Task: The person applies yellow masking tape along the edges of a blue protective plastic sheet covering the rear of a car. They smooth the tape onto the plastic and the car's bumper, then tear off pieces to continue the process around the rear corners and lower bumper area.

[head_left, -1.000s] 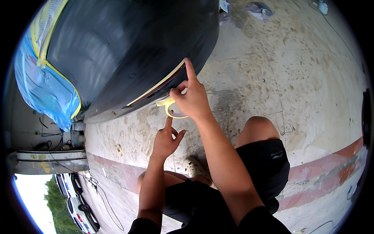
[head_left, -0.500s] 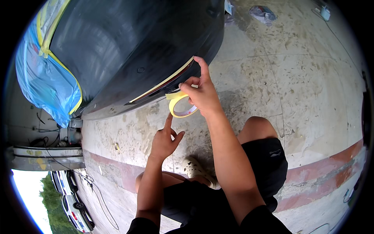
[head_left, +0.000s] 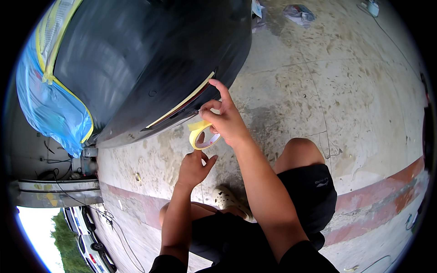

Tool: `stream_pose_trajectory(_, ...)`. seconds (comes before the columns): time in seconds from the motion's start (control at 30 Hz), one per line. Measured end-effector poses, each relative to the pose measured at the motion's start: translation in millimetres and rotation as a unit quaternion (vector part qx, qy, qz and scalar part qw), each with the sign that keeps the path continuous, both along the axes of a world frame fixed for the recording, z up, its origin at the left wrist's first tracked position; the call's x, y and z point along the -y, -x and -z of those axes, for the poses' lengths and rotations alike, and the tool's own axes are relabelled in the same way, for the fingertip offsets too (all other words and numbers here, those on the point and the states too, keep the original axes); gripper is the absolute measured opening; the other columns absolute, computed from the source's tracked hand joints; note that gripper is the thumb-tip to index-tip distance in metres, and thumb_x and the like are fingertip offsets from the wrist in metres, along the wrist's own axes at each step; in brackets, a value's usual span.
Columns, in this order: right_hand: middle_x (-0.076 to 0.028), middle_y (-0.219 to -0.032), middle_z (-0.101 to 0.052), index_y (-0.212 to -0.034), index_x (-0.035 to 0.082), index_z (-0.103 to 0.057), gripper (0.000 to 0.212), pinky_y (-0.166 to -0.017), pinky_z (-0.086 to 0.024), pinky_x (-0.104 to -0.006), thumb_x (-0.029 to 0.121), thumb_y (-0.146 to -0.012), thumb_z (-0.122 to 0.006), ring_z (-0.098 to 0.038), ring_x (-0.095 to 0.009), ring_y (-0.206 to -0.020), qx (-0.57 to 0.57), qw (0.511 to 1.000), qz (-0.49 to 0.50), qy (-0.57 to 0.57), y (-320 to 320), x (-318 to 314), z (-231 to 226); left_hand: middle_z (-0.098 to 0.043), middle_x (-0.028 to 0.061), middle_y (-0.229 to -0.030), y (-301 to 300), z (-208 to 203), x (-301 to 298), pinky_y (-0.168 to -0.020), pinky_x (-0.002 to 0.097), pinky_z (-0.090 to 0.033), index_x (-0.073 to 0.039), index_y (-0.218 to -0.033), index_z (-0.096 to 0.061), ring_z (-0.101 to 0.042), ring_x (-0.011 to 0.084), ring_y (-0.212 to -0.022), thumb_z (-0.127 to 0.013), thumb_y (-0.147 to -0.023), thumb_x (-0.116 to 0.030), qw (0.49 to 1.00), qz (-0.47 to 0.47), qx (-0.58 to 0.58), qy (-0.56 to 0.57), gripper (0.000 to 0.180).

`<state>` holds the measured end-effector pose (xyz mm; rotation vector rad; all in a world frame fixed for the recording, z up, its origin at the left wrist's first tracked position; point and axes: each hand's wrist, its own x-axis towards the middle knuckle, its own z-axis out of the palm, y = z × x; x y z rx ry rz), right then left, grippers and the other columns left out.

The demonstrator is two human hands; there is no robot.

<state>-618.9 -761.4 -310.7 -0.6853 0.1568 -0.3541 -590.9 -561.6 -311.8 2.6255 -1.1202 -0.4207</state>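
A roll of yellow masking tape hangs from my right hand, pinched between thumb and fingers, with a short loose end sticking out. That hand's index finger reaches up beside the upper end of a pale yellow tape strip. The strip lies along a narrow slot with a dark red part in the dark car bumper. Below the roll, my left hand points its index finger up into the ring's opening. Its thumb stands apart, and the other fingers are curled.
Blue plastic sheeting edged with yellow tape covers the car's left part. A plastic bag lies on the stained concrete floor. A hose trails at lower left, near parked white cars. My shoe is below my hands.
The car has shifted slightly left in view. My right index fingertip has come down a little from the strip's upper end. My left index finger, earlier at the roll's lower edge, now reaches into its ring.
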Motion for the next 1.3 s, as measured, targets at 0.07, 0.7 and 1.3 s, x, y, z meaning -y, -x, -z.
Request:
stream_pose_trajectory(0.07,-0.003,-0.086,-0.063,-0.158,0.023,-0.025,0.087,-0.048,-0.035,-0.0228,-0.005,-0.085,-0.064,-0.054,-0.006,-0.065,-0.007,0.998,0.041,0.043,1.1,-2.4,5.6,-0.073,0.0147,-0.079,-0.4,0.9,1.6,-0.065,0.044,-0.054,0.0,-0.152,-0.031,-0.069,0.0374,-0.067,-0.073,-0.09,-0.024,1.0,-0.002,-0.007,-0.001,0.079)
stream_pose_trajectory(0.7,-0.004,-0.081,-0.067,-0.162,0.023,-0.017,0.098,-0.067,-0.053,-0.028,-0.002,-0.082,-0.066,-0.064,-0.01,-0.072,-0.027,0.998,0.032,0.057,-0.7,2.4,-6.6,-0.072,0.0159,-0.076,3.9,-5.6,5.8,-0.067,0.0438,-0.055,-0.003,-0.153,-0.03,-0.07,0.0385,-0.07,-0.072,-0.09,-0.023,0.999,-0.014,-0.029,-0.01,0.078)
stream_pose_trajectory(1.3,-0.002,-0.083,-0.068,-0.164,0.026,-0.008,0.106,-0.066,-0.052,-0.029,0.0,-0.082,-0.07,-0.066,-0.014,-0.073,-0.042,0.933,0.121,0.335,-5.6,-1.6,20.0,-0.071,0.0129,-0.072,4.8,-3.9,10.1,-0.068,0.047,-0.054,-0.001,-0.152,-0.032,-0.069,0.0391,-0.069,-0.071,-0.091,-0.031,0.999,-0.014,-0.035,-0.034,0.079)
